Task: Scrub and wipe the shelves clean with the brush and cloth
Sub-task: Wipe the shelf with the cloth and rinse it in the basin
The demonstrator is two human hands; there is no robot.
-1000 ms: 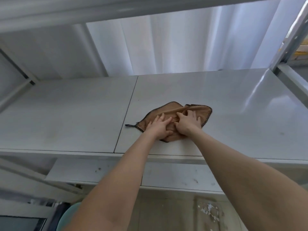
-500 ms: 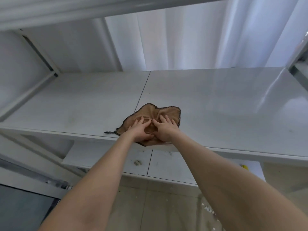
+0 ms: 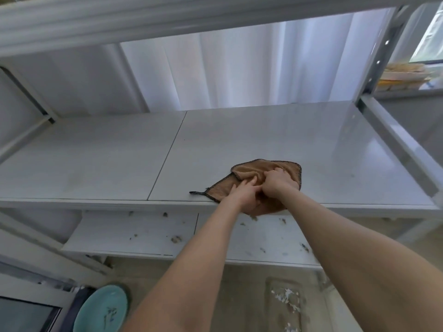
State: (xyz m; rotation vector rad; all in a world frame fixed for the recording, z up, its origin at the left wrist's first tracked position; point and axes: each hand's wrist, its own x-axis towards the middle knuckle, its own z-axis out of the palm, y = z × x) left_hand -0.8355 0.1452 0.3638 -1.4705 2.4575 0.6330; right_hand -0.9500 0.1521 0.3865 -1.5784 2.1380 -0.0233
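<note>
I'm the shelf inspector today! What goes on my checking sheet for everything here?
Surface: white shelf, faint smudges; lower shelf is spotted with dirt.
Job's things: brown cloth bunched at the shelf's front edge, partly hanging over it; brush not seen.
Clutter: dirt bits scattered on the lower shelf.
Hands: left hand presses on the cloth; right hand grips it.
Cables: nothing seen.
Surroundings: white curtain behind the shelf; round teal dish down at the lower left.
</note>
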